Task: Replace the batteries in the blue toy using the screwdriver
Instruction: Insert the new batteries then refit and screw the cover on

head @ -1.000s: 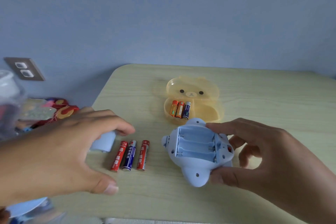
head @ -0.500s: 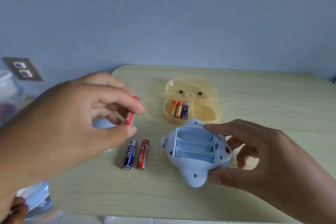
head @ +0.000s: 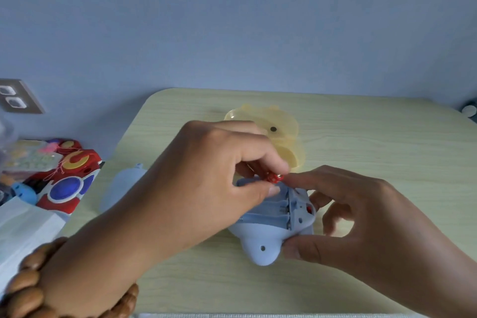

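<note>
The blue toy lies belly-up on the table, its battery compartment uncovered. My right hand grips the toy by its right side, thumb at the front and forefinger on the far rim. My left hand pinches a red battery and holds it over the far end of the compartment. The light blue battery cover lies on the table to the left, half behind my left forearm. The two other batteries on the table are hidden by my left hand. No screwdriver is visible.
A yellow bear-shaped box stands open just behind the toy; its contents are hidden by my left hand. Colourful toys and white paper lie off the table's left edge. A wall socket is on the left wall.
My left hand picked one red battery from the row on the table and carried it right, over the toy's compartment. My right hand kept its grip on the toy.
</note>
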The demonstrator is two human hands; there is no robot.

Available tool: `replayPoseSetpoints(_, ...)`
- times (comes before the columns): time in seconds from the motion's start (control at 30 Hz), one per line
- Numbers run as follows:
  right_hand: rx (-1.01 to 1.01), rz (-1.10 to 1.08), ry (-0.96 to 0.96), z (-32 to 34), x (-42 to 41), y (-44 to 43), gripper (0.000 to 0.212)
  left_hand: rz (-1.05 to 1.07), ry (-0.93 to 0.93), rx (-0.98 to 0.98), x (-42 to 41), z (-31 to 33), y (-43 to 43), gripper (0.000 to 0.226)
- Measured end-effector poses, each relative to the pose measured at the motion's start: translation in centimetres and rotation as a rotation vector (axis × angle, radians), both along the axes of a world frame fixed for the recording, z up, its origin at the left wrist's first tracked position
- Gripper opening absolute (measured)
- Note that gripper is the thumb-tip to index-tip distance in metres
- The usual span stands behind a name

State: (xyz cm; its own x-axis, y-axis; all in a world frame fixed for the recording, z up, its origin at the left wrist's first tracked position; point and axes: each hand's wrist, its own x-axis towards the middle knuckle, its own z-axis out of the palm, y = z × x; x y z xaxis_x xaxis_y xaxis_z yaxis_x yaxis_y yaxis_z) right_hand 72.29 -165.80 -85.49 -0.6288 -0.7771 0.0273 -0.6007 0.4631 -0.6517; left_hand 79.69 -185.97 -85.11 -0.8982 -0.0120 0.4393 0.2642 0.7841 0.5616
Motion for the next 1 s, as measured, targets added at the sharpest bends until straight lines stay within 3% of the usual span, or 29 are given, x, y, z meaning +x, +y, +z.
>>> replayPoseSetpoints(0.33,-0.016,0.017,-0.012,0.2,-0.2,-0.2,0.059,-0.014,-0.052,-0.092,-0.2,0.0,0.2,0.026)
replayPoseSetpoints(1.0,0.055,-0.094,-0.071,0.1,0.2,0.2,0.072,0.067,-0.049,-0.102,-0.2,-1.3,0.9,0.004)
